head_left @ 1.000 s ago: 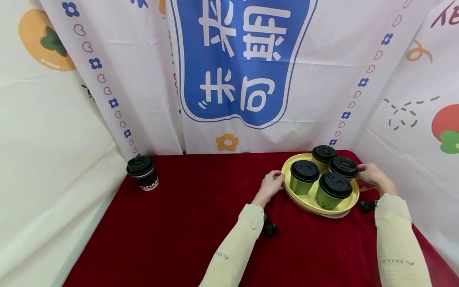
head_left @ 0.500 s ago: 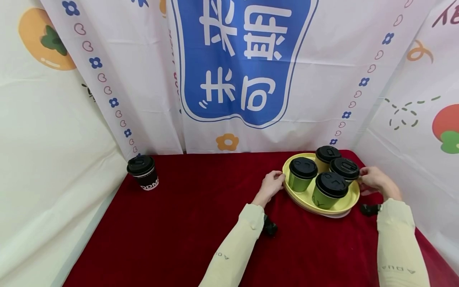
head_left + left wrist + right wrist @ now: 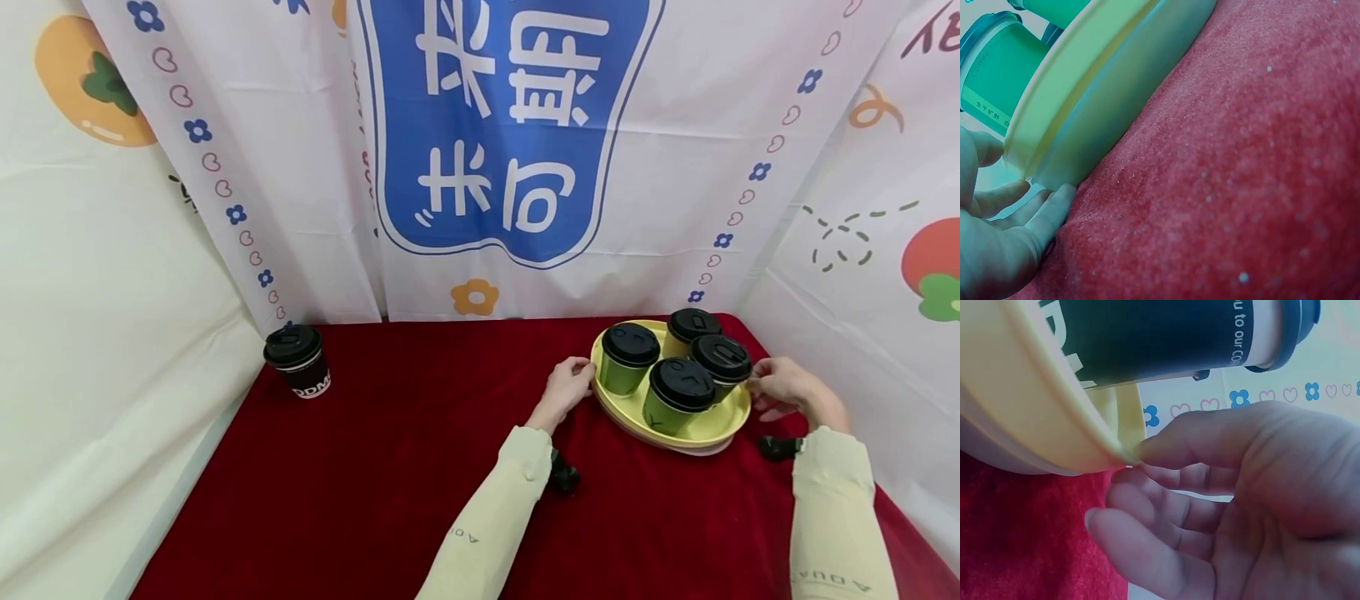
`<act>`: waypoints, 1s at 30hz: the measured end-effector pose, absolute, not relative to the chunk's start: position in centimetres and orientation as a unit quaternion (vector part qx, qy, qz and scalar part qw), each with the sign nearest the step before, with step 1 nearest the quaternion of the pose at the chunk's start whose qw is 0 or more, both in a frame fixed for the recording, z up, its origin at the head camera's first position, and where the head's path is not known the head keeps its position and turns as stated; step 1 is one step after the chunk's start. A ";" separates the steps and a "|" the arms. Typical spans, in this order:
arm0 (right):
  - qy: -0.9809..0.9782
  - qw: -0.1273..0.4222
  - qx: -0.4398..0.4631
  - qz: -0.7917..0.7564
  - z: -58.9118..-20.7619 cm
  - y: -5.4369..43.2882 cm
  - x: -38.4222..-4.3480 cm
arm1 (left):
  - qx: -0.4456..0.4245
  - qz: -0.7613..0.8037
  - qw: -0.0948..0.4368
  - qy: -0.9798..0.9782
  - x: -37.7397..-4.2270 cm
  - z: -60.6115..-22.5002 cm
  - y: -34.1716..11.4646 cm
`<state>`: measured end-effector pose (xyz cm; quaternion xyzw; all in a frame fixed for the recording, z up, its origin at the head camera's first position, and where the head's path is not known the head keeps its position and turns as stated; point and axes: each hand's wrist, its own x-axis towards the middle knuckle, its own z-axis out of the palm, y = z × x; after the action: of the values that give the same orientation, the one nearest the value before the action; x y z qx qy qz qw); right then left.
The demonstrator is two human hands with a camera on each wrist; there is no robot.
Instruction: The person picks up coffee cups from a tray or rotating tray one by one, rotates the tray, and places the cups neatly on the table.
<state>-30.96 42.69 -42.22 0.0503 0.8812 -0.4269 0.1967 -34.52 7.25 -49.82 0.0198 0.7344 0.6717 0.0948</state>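
In the head view a round yellow turntable [image 3: 708,429] sits at the table's back right on a paler base [image 3: 705,450]. Several lidded paper cups stand on it: a green cup [image 3: 622,375] at left, another green cup [image 3: 667,415] in front, a tan cup [image 3: 675,344] behind, and a dark-sleeved cup [image 3: 1147,337] at right. My left hand [image 3: 567,388] holds the left edge, thumb by the upper rim and fingertips low against the side. On the opposite side my right hand [image 3: 787,387] pinches the rim [image 3: 1119,447] between thumb and fingers.
A black lidded cup [image 3: 298,362] stands alone at the table's back left corner. Dark red cloth [image 3: 390,467] covers the table. Printed white curtains [image 3: 315,167] enclose the back and both sides, the right one close beside my right hand.
The turntable has turned clockwise with its cups: the front cup moved left, the back cup right. My right hand shifted slightly right and towards me; my left hand stayed put.
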 end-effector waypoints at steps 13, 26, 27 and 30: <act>0.874 0.171 0.067 -0.450 -42.5 43.1 -30.9 | 0.024 0.671 0.097 0.735 -34.5 -50.2 7.3; 0.855 0.163 0.066 -0.487 -43.7 43.6 -31.6 | 0.023 0.669 0.096 0.737 -34.4 -49.9 7.1; 0.853 0.163 0.068 -0.491 -43.9 43.7 -31.7 | 0.023 0.669 0.096 0.737 -34.4 -49.9 7.1; 0.845 0.162 0.075 -0.504 -44.5 43.9 -31.8 | 0.023 0.668 0.100 0.737 -34.4 -49.8 7.1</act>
<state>-31.82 43.90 -44.52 0.0751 0.8452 -0.5038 0.1618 -34.43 7.10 -49.83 0.0229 0.7373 0.6677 0.1003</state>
